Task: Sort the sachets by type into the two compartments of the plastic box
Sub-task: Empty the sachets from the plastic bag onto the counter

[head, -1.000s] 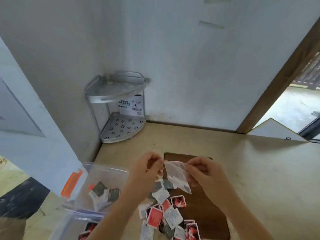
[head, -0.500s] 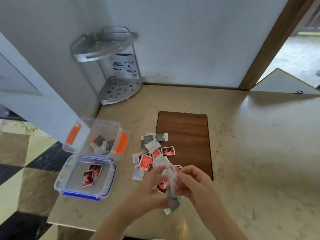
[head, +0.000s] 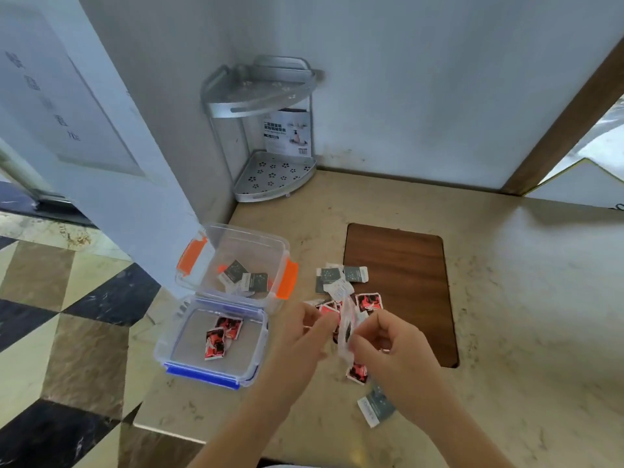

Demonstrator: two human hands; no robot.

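Note:
A clear plastic box (head: 233, 300) lies open at the counter's left edge. Its far half with orange clips (head: 289, 279) holds dark grey sachets (head: 243, 278); its near half with a blue clip holds red sachets (head: 221, 336). A pile of loose sachets (head: 342, 287), red and grey, lies to its right. My left hand (head: 300, 329) and my right hand (head: 385, 339) both pinch a crumpled clear plastic bag (head: 346, 327) above the pile. A red sachet (head: 356, 372) and a grey sachet (head: 375, 405) lie below my right hand.
A dark wooden board (head: 401, 285) lies on the beige counter (head: 523, 298) right of the pile. A metal two-tier corner shelf (head: 266, 130) stands in the back corner. The counter edge drops to a tiled floor (head: 50, 332) on the left.
The view swung down, then rose a little. Both hands kept hold of the clear bag and came nearer. A red and a grey sachet now lie apart near my right hand.

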